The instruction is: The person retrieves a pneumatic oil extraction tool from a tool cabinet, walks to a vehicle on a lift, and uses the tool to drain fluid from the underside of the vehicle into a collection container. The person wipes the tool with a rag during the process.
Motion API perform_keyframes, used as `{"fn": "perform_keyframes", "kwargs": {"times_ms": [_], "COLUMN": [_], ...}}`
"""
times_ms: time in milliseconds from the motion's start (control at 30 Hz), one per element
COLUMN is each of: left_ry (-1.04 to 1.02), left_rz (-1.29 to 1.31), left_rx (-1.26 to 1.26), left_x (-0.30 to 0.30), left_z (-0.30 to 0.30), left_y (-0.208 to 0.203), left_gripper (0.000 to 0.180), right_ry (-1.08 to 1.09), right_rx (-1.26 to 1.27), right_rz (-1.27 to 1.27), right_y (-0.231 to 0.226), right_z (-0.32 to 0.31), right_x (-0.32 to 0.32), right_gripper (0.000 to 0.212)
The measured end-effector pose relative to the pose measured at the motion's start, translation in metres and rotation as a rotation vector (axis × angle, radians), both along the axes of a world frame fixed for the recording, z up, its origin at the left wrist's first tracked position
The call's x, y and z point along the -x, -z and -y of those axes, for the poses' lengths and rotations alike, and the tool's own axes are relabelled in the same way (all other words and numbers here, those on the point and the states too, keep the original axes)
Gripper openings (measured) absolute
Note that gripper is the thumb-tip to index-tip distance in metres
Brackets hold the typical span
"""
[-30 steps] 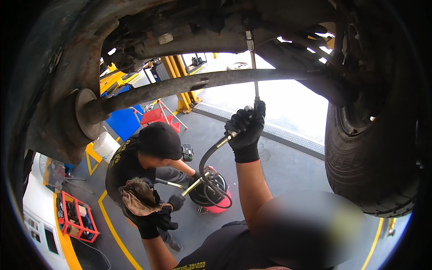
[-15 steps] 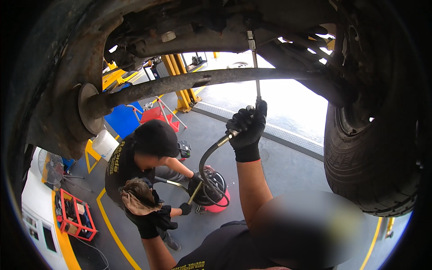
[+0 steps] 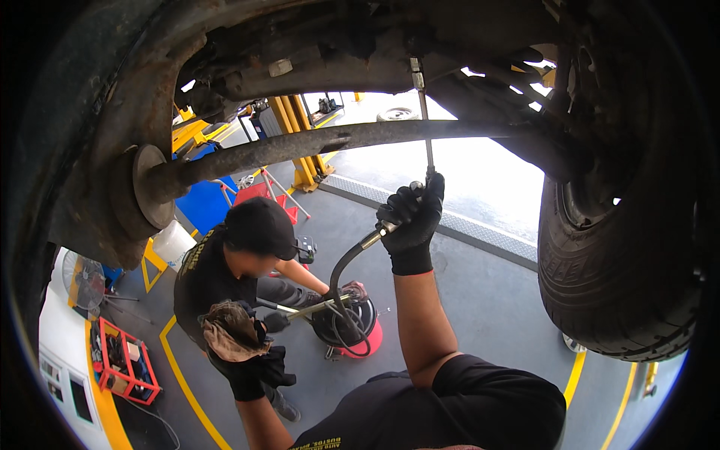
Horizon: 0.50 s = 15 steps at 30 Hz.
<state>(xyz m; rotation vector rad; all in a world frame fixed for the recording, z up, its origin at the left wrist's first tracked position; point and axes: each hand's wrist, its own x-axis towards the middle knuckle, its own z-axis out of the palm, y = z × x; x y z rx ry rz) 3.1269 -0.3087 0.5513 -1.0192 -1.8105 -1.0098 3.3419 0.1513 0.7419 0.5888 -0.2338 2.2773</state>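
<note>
My right hand, in a black glove, is raised and wrapped round the grease gun's hose end. From it the thin metal grease tube rises past the axle bar to the vehicle's underside, where its coupler tip meets a dark part; the exact contact is hard to see. The black hose curves down from my fist to a red-and-black pump bucket on the floor. My left hand, gloved in black, is closed on a crumpled brown rag, lower left.
A co-worker crouches beside the bucket with a gloved hand on the pump lever. The axle bar crosses overhead and a tire hangs at right. A red tool cart, fan and red step stool stand left.
The co-worker's gloved hand and pump lever have risen. The blurred shape at lower right is gone, baring my shoulder. My right hand stays at the tube, and my left keeps the rag.
</note>
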Motion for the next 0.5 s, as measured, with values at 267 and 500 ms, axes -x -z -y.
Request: {"fn": "perform_keyframes", "kwargs": {"times_ms": [267, 500], "left_ry": [-0.185, -0.147], "left_rz": [0.061, -0.002], "left_rx": [0.135, -0.009], "left_x": [-0.024, -0.029], "left_z": [-0.009, -0.012], "left_y": [-0.02, -0.022], "left_gripper": [0.135, 0.114], "right_ry": [-0.052, -0.18], "right_rx": [-0.002, 0.01], "right_rz": [-0.089, -0.141], "right_y": [-0.002, -0.003], "right_z": [0.002, -0.003], "right_x": [0.004, 0.01], "right_gripper": [0.051, 0.056]}}
